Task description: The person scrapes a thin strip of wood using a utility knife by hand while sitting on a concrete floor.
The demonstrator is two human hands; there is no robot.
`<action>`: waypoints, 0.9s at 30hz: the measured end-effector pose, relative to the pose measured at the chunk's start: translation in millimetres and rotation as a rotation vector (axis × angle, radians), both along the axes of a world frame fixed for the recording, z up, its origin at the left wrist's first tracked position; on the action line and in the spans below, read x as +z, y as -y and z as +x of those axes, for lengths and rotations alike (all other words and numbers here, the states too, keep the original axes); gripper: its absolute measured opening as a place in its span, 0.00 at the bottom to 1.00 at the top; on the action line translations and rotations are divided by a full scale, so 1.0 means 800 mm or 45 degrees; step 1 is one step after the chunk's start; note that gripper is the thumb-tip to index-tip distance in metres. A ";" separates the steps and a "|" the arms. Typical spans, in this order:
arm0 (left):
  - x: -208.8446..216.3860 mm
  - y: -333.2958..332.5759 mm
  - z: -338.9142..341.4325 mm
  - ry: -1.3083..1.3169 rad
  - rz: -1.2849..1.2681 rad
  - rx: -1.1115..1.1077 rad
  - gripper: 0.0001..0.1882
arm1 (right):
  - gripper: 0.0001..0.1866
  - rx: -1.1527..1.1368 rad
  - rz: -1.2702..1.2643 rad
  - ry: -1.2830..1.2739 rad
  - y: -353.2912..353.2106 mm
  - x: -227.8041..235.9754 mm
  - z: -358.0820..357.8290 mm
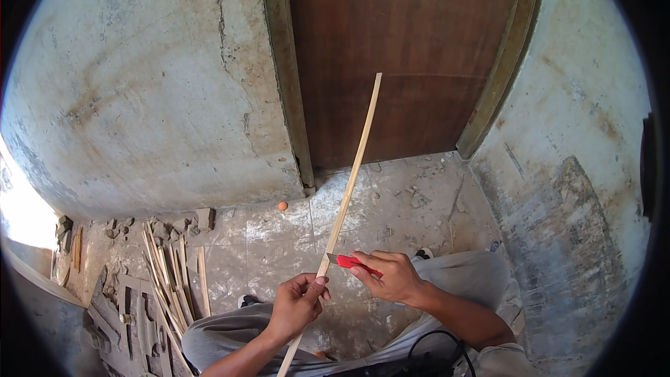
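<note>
A long, thin strip of pale wood (354,170) slants up and away from my lap toward the door. Near its lower part my left hand (295,301) is closed round it, thumb on top. Just beyond that grip, my right hand (392,276) holds a red utility knife (357,264). The knife's short blade (332,258) points left and meets the strip's right edge, or lies very close to it. My fingers hide part of the knife's handle.
Several similar wood strips (167,279) lie left of my knee, beside flat grey slotted pieces (132,321). Rubble (183,226) lines the wall's foot near a small orange ball (283,206). Ahead is a brown door (405,42); a stained wall (565,167) stands at right.
</note>
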State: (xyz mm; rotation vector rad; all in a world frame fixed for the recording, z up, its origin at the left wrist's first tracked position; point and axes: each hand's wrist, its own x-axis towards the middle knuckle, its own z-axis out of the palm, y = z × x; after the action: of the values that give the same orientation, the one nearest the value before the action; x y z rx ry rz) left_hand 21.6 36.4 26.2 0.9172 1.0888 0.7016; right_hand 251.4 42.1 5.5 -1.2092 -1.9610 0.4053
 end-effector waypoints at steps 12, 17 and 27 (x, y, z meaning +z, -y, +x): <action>0.005 0.008 0.002 0.031 -0.110 -0.007 0.15 | 0.15 -0.087 0.113 0.106 0.003 0.005 -0.008; 0.008 0.012 0.003 0.087 -0.211 0.017 0.15 | 0.13 -0.130 0.113 0.145 0.003 0.005 -0.009; 0.003 0.014 0.007 0.037 -0.187 0.036 0.16 | 0.16 -0.165 0.084 0.172 -0.001 -0.001 -0.006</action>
State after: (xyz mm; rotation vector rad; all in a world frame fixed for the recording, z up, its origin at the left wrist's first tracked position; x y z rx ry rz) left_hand 27.1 25.1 28.3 0.7650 1.1140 0.6472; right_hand 246.8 43.0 4.8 -1.3425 -1.9797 0.1955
